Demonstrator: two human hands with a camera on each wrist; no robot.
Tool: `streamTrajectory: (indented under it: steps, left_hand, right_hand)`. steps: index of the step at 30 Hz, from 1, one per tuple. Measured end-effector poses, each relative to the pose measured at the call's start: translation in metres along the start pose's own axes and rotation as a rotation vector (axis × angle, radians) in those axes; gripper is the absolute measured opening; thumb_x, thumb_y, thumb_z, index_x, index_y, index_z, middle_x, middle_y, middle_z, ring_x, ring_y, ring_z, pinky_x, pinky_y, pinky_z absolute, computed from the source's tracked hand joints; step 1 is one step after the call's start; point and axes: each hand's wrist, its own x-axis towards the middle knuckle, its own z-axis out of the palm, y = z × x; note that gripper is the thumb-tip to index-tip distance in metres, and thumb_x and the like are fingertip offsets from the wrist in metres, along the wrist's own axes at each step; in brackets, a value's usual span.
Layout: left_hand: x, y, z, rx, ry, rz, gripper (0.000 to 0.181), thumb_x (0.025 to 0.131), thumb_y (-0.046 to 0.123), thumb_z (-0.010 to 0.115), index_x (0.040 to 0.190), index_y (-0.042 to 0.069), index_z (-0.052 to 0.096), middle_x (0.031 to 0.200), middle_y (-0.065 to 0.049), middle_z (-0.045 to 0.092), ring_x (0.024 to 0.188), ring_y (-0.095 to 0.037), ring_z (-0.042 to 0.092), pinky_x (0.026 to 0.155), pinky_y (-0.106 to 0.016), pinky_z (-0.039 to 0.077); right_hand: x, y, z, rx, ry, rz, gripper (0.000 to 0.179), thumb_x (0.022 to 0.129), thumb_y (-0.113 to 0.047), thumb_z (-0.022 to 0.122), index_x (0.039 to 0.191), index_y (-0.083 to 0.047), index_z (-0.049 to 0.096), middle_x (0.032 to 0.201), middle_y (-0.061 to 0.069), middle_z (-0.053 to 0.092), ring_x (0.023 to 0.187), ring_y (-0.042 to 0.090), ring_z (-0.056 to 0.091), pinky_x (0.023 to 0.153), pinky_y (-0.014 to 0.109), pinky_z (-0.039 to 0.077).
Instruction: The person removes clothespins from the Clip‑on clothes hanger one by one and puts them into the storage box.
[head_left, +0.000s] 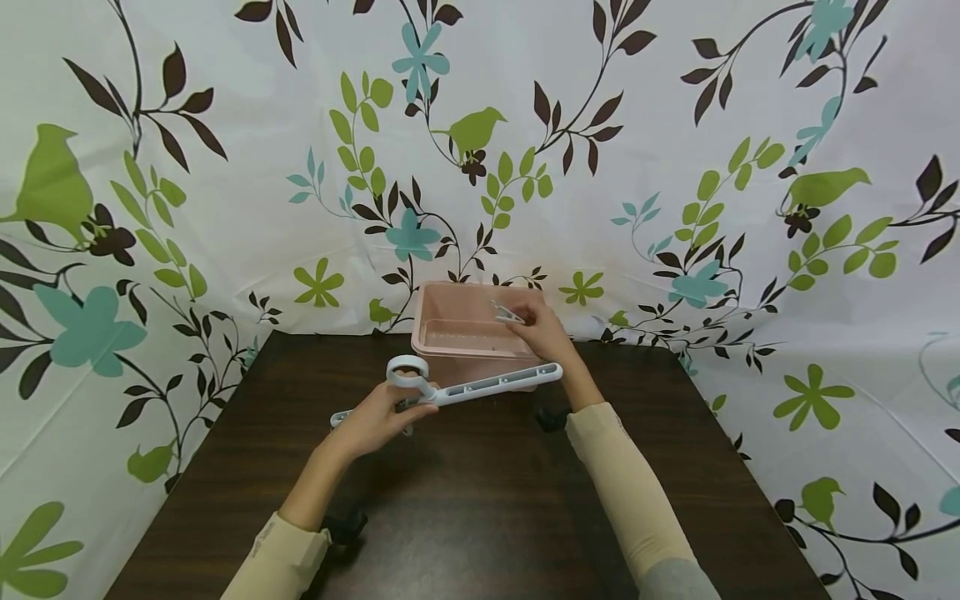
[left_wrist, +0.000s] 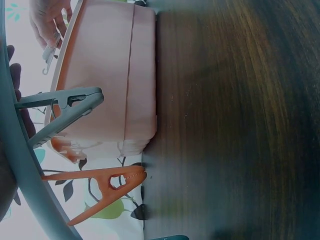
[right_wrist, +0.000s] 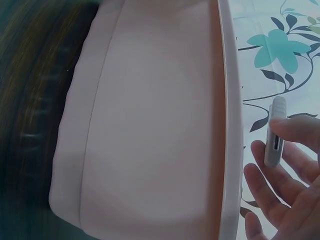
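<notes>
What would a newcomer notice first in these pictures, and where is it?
Most likely the bird-and-leaf patterned cloth behind the dark table. Next, the pink bin near the table's far edge. Then the pale hanger bar in the left hand, an orange clip on it.

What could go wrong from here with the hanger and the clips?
The pale clip sits between the right hand's thumb and fingertips, so it might slip and drop. The hanger's long arm juts out beyond the left hand, so it could tip or swing. The orange clip sticking out from it might catch on the bin.
</notes>
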Motion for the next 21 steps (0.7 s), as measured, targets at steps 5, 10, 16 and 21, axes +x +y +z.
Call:
streamTrajectory:
  steps: [5, 10, 16, 21]
  left_hand:
    - [0.000, 0.000, 0.001, -0.010, -0.007, -0.011, 0.018, 0.103, 0.030, 0.075, 0.118, 0.021, 0.079, 0.127, -0.003, 0.066, 0.094, -0.015, 0.065, 0.068, -0.031, 0.060]
    - [-0.001, 0.000, 0.002, -0.021, -0.018, -0.022, 0.018, 0.104, 0.031, 0.074, 0.119, 0.023, 0.079, 0.124, -0.002, 0.065, 0.088, -0.016, 0.067, 0.067, -0.032, 0.060]
    - [-0.001, -0.001, 0.001, 0.022, -0.008, -0.015, 0.017, 0.103, 0.032, 0.074, 0.117, 0.024, 0.080, 0.121, 0.002, 0.065, 0.098, -0.013, 0.064, 0.078, -0.033, 0.059]
    - [0.000, -0.005, -0.001, 0.077, 0.001, -0.008, 0.017, 0.102, 0.033, 0.075, 0.118, 0.028, 0.078, 0.122, 0.003, 0.066, 0.105, -0.013, 0.064, 0.091, -0.039, 0.056]
  right_hand:
    - [-0.002, 0.000, 0.000, -0.004, -0.005, 0.019, 0.034, 0.104, -0.011, 0.071, 0.133, 0.005, 0.065, 0.122, 0.026, 0.071, 0.112, 0.039, 0.067, 0.099, 0.049, 0.055]
    - [-0.005, 0.000, -0.001, -0.003, -0.006, 0.030, 0.034, 0.107, -0.014, 0.067, 0.134, 0.007, 0.065, 0.129, 0.027, 0.069, 0.121, 0.042, 0.066, 0.107, 0.056, 0.053]
    - [-0.008, -0.009, -0.009, 0.027, 0.015, 0.021, 0.033, 0.109, -0.020, 0.065, 0.130, 0.004, 0.071, 0.129, 0.024, 0.072, 0.124, 0.039, 0.067, 0.110, 0.055, 0.052]
    - [-0.013, -0.021, -0.018, 0.066, -0.008, -0.043, 0.029, 0.111, -0.027, 0.062, 0.123, -0.003, 0.074, 0.121, 0.019, 0.074, 0.119, 0.033, 0.068, 0.105, 0.052, 0.053]
